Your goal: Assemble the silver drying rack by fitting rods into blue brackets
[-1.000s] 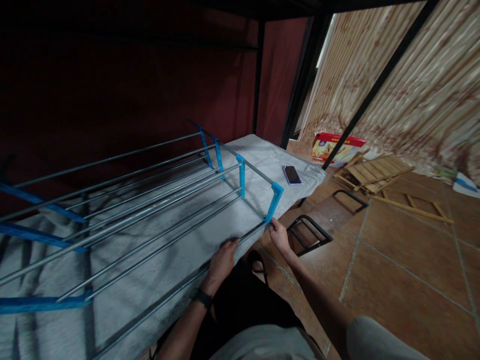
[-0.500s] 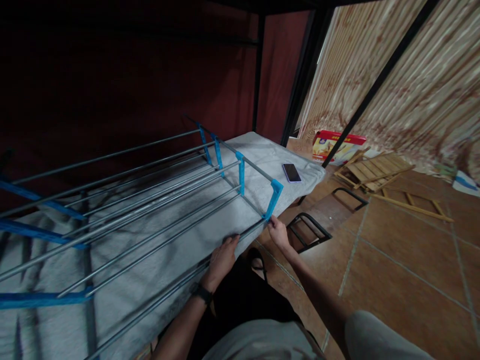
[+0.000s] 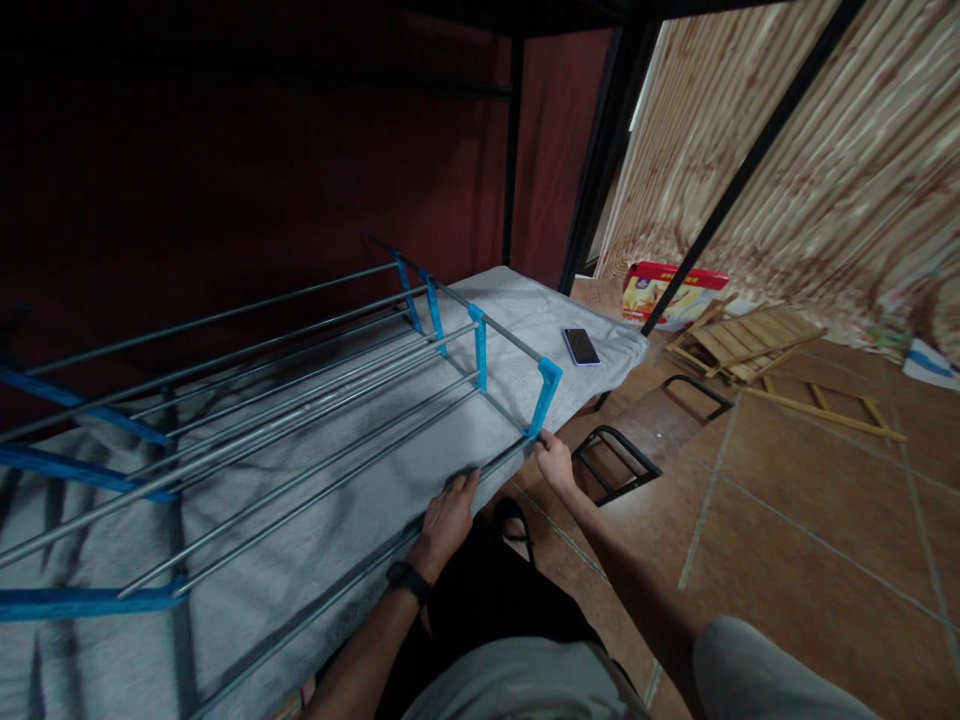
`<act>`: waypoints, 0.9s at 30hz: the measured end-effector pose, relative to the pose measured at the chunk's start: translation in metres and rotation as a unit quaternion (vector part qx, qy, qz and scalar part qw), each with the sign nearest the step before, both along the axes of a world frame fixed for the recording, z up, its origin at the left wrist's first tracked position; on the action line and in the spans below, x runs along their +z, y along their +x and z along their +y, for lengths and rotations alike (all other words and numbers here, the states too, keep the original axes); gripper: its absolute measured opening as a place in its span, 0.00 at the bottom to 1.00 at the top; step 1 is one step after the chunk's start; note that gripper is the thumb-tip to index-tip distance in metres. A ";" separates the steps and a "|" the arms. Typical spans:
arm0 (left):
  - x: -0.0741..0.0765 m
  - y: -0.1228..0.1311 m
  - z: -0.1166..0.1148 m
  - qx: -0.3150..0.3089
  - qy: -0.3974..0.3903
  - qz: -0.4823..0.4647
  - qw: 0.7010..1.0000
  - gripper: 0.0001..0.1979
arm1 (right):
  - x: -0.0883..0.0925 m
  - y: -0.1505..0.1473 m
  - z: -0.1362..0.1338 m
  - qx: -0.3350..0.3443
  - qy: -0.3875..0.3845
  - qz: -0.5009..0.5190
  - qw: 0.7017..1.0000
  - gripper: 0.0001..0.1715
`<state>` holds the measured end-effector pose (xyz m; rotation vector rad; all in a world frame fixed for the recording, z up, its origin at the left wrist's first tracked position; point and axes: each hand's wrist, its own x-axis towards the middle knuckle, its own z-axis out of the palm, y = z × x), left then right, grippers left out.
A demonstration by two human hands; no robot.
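Both hands are gripping, apart from each other, the nearest rod (image 3: 499, 463) of a metal rack (image 3: 300, 400). The left hand (image 3: 450, 515) is curling its fingers over the rod, and the right hand (image 3: 555, 462) is pinching the rod's end just beside a blue corner piece (image 3: 545, 400). The rack is lying on a grey blanket (image 3: 525, 310), with a phone (image 3: 581, 346) lying beyond it. A red box (image 3: 671, 295) and wooden slats (image 3: 750, 345) are sitting on the tiled floor (image 3: 787, 520).
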<state>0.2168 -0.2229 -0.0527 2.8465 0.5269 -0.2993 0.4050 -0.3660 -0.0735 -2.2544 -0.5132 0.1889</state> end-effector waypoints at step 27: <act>0.014 0.017 -0.014 0.013 0.033 -0.011 0.999 0.31 | 0.015 0.044 -0.006 0.091 0.052 0.129 0.986 0.20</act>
